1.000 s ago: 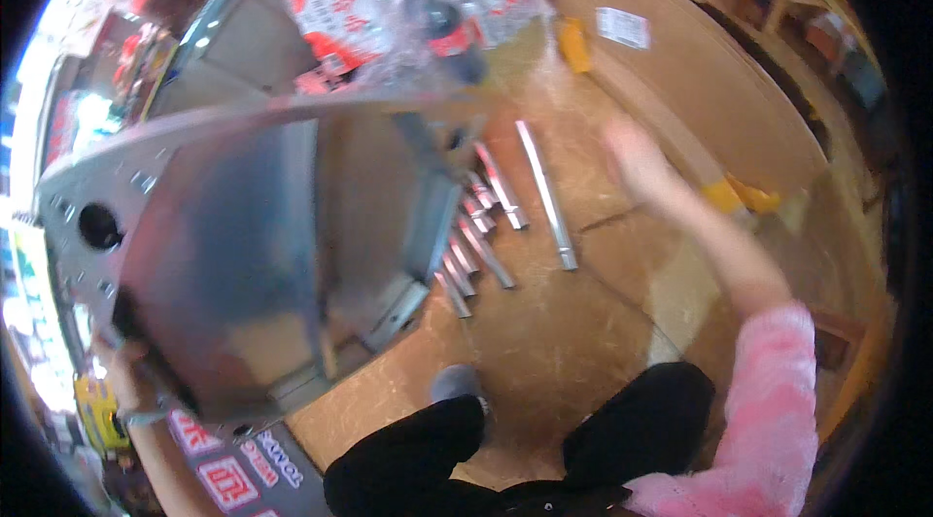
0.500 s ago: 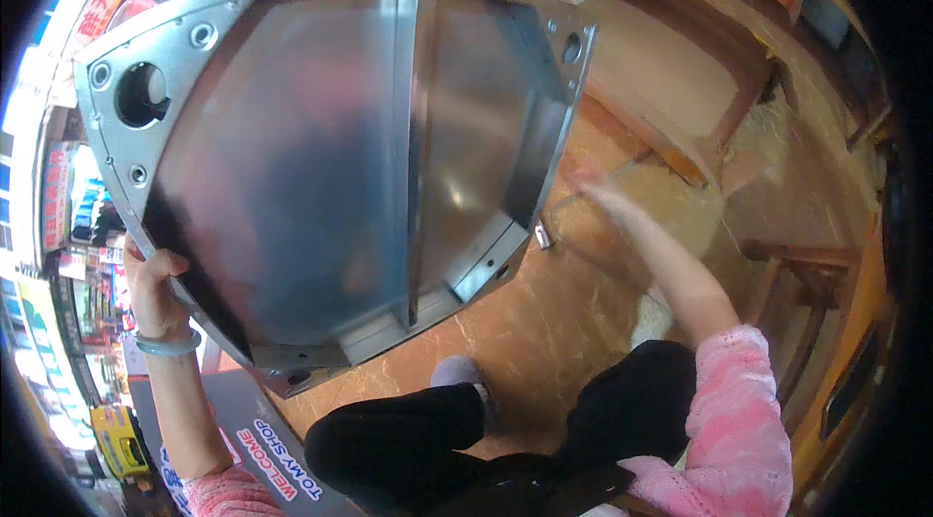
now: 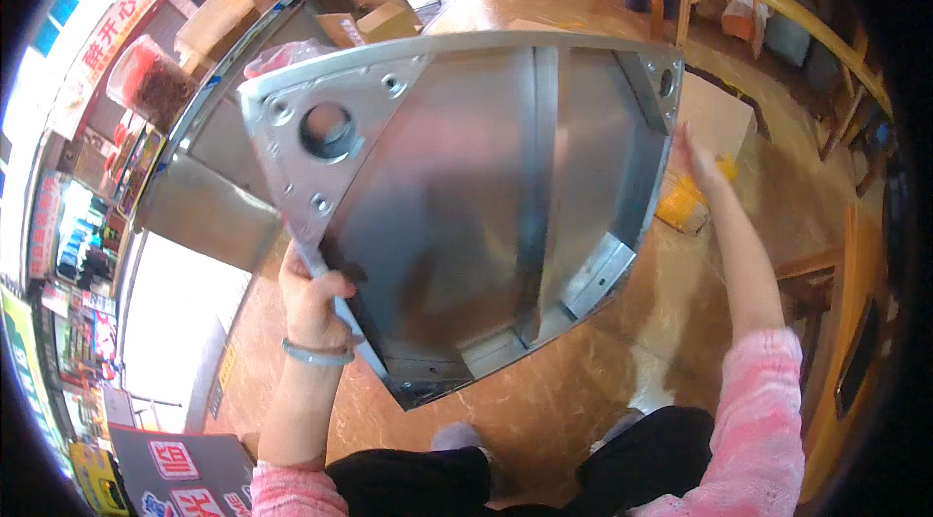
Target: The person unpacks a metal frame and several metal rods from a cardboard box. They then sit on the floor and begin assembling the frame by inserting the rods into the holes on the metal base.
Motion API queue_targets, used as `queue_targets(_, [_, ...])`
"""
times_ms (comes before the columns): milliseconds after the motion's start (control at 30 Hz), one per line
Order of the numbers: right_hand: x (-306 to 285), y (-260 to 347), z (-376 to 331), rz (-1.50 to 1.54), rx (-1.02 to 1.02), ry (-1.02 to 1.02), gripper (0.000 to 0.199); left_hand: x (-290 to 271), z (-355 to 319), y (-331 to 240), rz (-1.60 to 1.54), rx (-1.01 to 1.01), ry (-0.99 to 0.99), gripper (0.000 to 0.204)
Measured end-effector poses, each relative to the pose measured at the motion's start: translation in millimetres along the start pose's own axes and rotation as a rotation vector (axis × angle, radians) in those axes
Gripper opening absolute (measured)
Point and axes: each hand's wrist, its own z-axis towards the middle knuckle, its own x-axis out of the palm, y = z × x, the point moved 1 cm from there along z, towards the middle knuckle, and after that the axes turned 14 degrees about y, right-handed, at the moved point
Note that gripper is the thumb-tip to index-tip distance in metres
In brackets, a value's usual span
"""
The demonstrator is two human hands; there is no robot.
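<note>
A large square sheet-metal panel (image 3: pixel 437 196) is held up in front of me, tilted. It has a raised rim, a crossbar (image 3: pixel 537 196) and corner plates with round holes. My left hand (image 3: pixel 316 305) is closed round the panel's near left edge, thumb over the rim, with a pale bangle on the wrist. At the right edge, my right hand (image 3: pixel 696 159) is up against the panel. Its fingers are partly hidden and blurred, so I cannot make out whether they grip.
Cardboard with yellow tape (image 3: pixel 685 201) is on the floor beyond my right hand. An open cardboard box (image 3: pixel 377 19) stands at the back. Wooden furniture (image 3: pixel 841 361) lines the right side. A dark printed mat (image 3: pixel 180 464) lies at lower left, near a bright doorway.
The panel has shifted right and tilted back, carried by my left hand. My right hand has risen from out beside the panel to its right edge. My view has turned, showing more at the back.
</note>
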Motion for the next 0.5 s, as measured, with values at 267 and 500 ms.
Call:
queue_targets(267, [58,-5,-90,0.156,0.228,-0.063,0.087,-3,39,57,-0.141,-0.353,-0.163,0.034])
queue_targets(500, [-21,73,-127,-0.466,0.422,-0.269,0.098,0,55,240,-0.443,-0.958,-0.074,0.017])
